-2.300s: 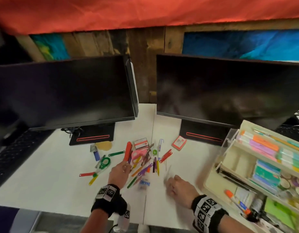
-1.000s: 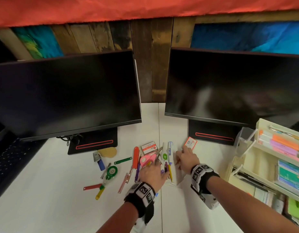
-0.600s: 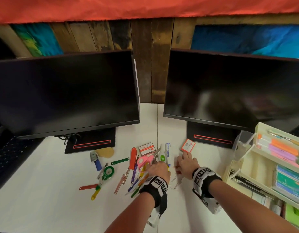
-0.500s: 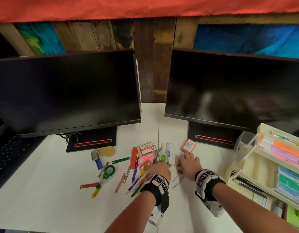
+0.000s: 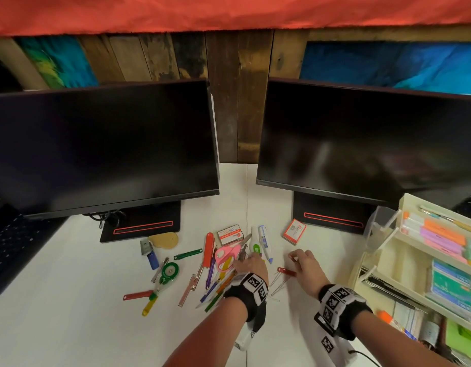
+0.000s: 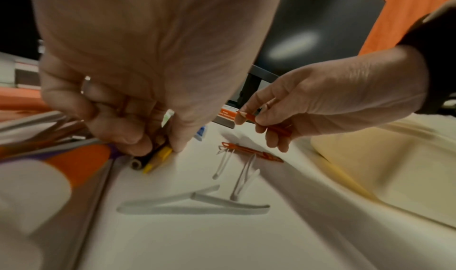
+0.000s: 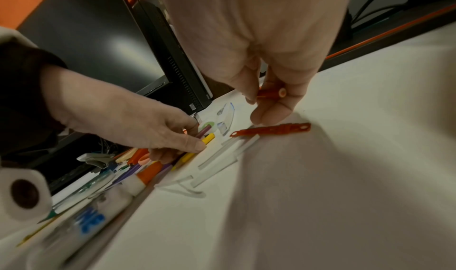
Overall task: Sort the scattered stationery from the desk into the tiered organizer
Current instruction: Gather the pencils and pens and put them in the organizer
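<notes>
Your hands work the pile
Left hand (image 5: pixel 251 264) reaches among the pens (image 5: pixel 216 286); right hand (image 5: pixel 305 266) hovers near a red clip (image 5: pixel 286 271).

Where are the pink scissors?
In the head view, the pink scissors lie mid-desk in the stationery pile, between the red pen and the left hand.

From head height, the wide view looks forward and down over the white desk (image 5: pixel 70 300) and two dark monitors (image 5: pixel 104 147). Each wrist camera sits low and close behind its own knuckles — facing along the fingers, the left toward the right. All three share the red clip (image 6: pixel 251 152) on the desk.
</notes>
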Motion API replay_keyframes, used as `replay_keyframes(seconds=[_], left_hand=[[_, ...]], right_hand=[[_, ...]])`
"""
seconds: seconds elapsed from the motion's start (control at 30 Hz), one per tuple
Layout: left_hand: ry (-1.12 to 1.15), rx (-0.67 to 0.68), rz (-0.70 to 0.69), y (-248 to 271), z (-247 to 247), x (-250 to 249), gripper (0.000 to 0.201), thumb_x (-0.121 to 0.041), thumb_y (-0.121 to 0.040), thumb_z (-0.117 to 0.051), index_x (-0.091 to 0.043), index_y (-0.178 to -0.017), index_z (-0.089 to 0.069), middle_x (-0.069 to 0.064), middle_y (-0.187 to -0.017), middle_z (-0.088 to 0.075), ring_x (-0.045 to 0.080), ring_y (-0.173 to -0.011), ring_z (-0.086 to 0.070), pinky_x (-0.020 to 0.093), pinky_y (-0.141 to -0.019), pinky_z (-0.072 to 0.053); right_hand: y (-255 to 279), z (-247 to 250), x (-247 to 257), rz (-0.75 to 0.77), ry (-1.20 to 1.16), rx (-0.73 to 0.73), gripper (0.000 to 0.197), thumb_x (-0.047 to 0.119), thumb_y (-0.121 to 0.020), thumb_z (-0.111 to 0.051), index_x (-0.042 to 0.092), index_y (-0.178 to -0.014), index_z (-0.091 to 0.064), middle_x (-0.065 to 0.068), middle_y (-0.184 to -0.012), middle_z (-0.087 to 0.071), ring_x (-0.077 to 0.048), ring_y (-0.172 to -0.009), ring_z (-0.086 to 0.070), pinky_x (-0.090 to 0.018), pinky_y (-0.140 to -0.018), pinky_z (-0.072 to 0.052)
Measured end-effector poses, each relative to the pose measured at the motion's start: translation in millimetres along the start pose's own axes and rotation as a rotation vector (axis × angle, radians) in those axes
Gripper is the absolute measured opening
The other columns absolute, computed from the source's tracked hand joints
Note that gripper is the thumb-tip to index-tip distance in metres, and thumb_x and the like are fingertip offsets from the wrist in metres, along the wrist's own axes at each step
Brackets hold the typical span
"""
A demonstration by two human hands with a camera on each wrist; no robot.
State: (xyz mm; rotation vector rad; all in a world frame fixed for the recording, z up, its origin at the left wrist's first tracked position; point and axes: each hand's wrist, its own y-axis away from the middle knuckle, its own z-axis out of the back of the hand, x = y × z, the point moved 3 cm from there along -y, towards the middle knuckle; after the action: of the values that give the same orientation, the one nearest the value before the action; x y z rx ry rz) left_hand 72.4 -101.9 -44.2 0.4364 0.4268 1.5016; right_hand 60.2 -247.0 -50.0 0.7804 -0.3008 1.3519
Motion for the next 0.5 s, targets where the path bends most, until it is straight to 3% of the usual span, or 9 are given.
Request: replay_keyframes(seconds=[0.07, 0.17, 0.3, 0.5], left_hand=[[0.005, 0.001, 0.01, 0.9, -1.7, -3.1, 0.039, -0.015, -0.096, -0.046, 0.001, -0.13, -0.038, 0.016, -0.122, -0.06, 0.029, -0.116, -0.056, 0.042, -0.105, -0.034], [0.081, -0.146, 0.005, -0.5, 5.3, -2.4, 0.04, -0.027, -0.084, -0.068, 0.002, -0.109, -0.058, 0.02, -0.092, -0.07, 0.025, -0.088, -0.069, 0.04, -0.091, -0.046], [-0.082, -0.011, -0.094, -5.1, -2.9, -2.7, 0.034, -0.011, -0.1, -0.037, 0.002, -0.132, -0.037, 0.015, -0.129, -0.054, 0.03, -0.121, -0.051, 0.043, -0.104, -0.037], [0.0, -0.015, -0.104, -16.8, -3.1, 4.7, 0.03, -0.017, -0.098, -0.045, -0.002, -0.125, -0.044, 0.015, -0.126, -0.056, 0.03, -0.118, -0.053, 0.038, -0.093, -0.045]], right_hand=[[2.2, -1.7, 0.6, -0.021, -0.017, -0.003, 0.026, 0.011, -0.098, -0.037, 0.007, -0.12, -0.05, -0.003, -0.104, -0.039, -0.023, -0.089, -0.05, -0.026, -0.085, -0.039], [2.2, -5.3, 2.1, -0.046, -0.062, -0.005, 0.026, 0.007, -0.097, -0.036, 0.006, -0.118, -0.051, -0.007, -0.105, -0.042, -0.021, -0.084, -0.051, -0.032, -0.085, -0.046], [3.0, -9.8, 3.6, -0.063, -0.105, -0.013, 0.024, 0.006, -0.098, -0.036, 0.005, -0.115, -0.052, -0.004, -0.102, -0.04, -0.014, -0.073, -0.051, -0.027, -0.079, -0.045], [9.5, -14.1, 6.1, -0.075, -0.119, 0.0, 0.018, 0.004, -0.097, -0.036, 0.017, -0.102, -0.048, -0.004, -0.101, -0.04, -0.022, -0.081, -0.052, -0.033, -0.085, -0.047]])
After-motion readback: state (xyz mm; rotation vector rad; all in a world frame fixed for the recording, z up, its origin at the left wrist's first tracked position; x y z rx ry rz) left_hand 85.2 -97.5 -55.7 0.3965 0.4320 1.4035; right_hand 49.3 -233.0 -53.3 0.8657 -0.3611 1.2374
